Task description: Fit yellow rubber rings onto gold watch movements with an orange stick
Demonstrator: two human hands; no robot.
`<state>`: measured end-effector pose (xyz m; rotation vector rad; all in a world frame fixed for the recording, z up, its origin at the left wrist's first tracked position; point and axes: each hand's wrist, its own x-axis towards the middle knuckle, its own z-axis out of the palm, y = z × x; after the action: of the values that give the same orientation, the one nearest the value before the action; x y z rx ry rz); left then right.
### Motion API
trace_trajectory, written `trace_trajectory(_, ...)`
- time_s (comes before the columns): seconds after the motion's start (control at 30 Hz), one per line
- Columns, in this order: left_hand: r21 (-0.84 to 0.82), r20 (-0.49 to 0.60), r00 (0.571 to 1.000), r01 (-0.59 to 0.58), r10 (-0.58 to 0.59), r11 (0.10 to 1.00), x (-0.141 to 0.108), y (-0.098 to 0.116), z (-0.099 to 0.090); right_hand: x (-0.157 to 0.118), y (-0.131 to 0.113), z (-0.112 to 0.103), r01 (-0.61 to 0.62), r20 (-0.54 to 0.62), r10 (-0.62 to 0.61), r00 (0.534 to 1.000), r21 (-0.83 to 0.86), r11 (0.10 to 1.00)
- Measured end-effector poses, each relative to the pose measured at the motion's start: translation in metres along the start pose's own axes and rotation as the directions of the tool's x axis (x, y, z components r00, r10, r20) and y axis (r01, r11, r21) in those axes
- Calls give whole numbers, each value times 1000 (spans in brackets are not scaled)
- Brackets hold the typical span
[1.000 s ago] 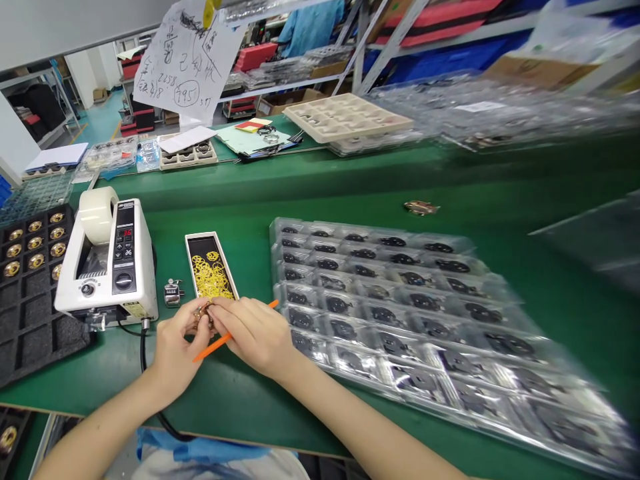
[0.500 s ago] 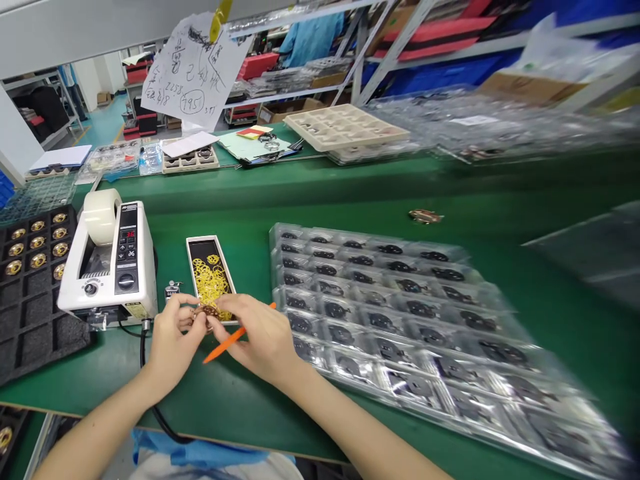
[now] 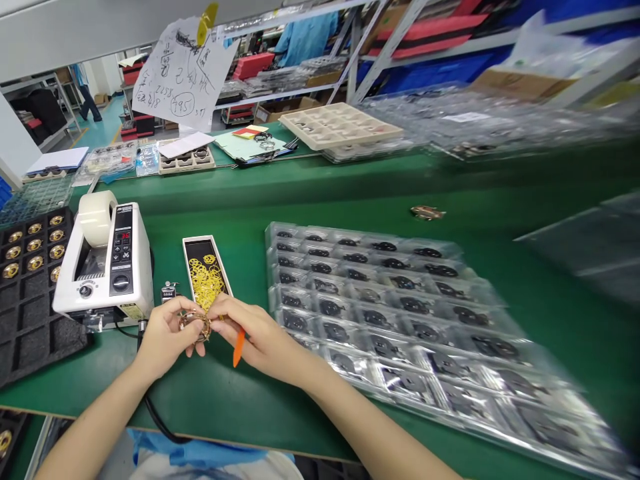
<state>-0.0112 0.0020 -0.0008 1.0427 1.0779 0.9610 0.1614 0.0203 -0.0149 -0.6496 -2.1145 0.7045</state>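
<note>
- Since half a second ago, more of the metallic ring part [image 3: 200,328] shows between the hands; the orange stick [image 3: 239,347] has swung from a 2-to-8 o'clock line to a steeper one, less of it visible; at 11 o'clock, more of a distant person [image 3: 86,93] has come into view
- The ring part is above the bench [image 3: 240,400], gripped by the left hand [image 3: 167,337], its thumb hiding part of it; the right hand [image 3: 255,340] grasps the stick, fingertips at the ring part's 2 o'clock edge
- The stick's visible end points just past 6 o'clock; the ring part's outline stretches toward 10 and 4 o'clock; which face is up, I cannot tell
- From the ring part: box [image 3: 200,247] of yellow rings [image 3: 206,283] at 12 o'clock, its near end behind the right fingers; tally counter [image 3: 169,291] at 11; tape dispenser [image 3: 107,293] at 10; clear blister tray [image 3: 400,392] at 3; bronze-coloured piece [image 3: 427,212] at 2
</note>
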Motion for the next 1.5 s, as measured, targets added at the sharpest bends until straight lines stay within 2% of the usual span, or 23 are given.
trace_trajectory(0.17, 35, -24, 1000, -3, 4, 999, 0, -1, 1, -4, 2, 6, -53, -9, 53, 999, -31, 998)
trace_trajectory(0.43, 28, -48, 999, -21, 22, 999, 1, 0, 3, -3, -3, 21, -149, -115, 149, 982, 5, 989)
trace_trajectory(0.67, -3, -83, 996, -27, 27, 1000, 2, 1, 1, -2, -5, 7, -130, 17, 129, 991, 21, 991)
trace_trajectory(0.8, 38, -78, 996, -43, 46, 998, 2, -1, 1, 0, -3, 14, -221, 13, 224, 975, 221, 950)
trace_trajectory(0.9, 169, -89, 978, -171, 188, 971, 2, -4, -1, 2, -1, 20, -360, -4, 397, 918, 409, 838)
trace_trajectory(0.97, 350, -95, 921, -325, 378, 879, 2, -8, -4, 4, -1, 20, -441, -38, 526, 850, 495, 748)
trace_trajectory(1.0, 456, -77, 868, -407, 491, 791, 3, -11, -6, 4, -2, 19, -472, -44, 579, 814, 532, 703)
trace_trajectory(1.03, 559, -34, 801, -481, 598, 676, 3, -15, -7, 4, -3, 18, -494, -35, 620, 784, 569, 657)
trace_trajectory(1.1, 727, 112, 648, -570, 754, 382, 5, -22, -10, 5, -7, 18, -523, 47, 657, 752, 649, 552)
trace_trajectory(1.17, 818, 277, 513, -570, 812, 81, 7, -29, -11, 5, -11, 19, -525, 150, 654, 741, 737, 426)
trace_trajectory(1.2, 838, 340, 469, -545, 815, -36, 7, -32, -10, 5, -12, 21, -518, 187, 649, 737, 774, 364)
trace_trajectory(1.23, 849, 381, 440, -516, 813, -118, 6, -34, -9, 6, -13, 22, -508, 213, 647, 732, 803, 311)
trace_trajectory(1.27, 856, 394, 429, -493, 813, -156, 4, -36, -7, 5, -13, 23, -500, 227, 648, 727, 822, 273)
trace_trajectory(1.3, 864, 382, 441, -483, 812, -143, 1, -37, -5, 5, -13, 24, -495, 229, 653, 722, 830, 257)
trace_trajectory(1.33, 871, 337, 476, -486, 812, -77, -4, -38, -3, 5, -12, 23, -495, 215, 662, 718, 827, 267)
trace_trajectory(1.37, 870, 255, 528, -491, 810, 46, -9, -38, -2, 4, -12, 22, -496, 184, 675, 715, 813, 304)
trace_trajectory(1.4, 844, 129, 591, -487, 796, 224, -15, -39, -2, 3, -11, 20, -497, 135, 686, 715, 787, 364)
trace_trajectory(1.43, 769, -35, 660, -461, 750, 442, -22, -40, -4, 2, -11, 18, -495, 71, 691, 719, 750, 438)
trace_trajectory(1.47, 628, -220, 721, -411, 658, 661, -29, -41, -8, 1, -11, 16, -492, 9, 687, 727, 704, 512)
trace_trajectory(1.5, 430, -399, 753, -351, 524, 832, -34, -42, -13, 1, -11, 14, -491, -41, 675, 737, 655, 575)
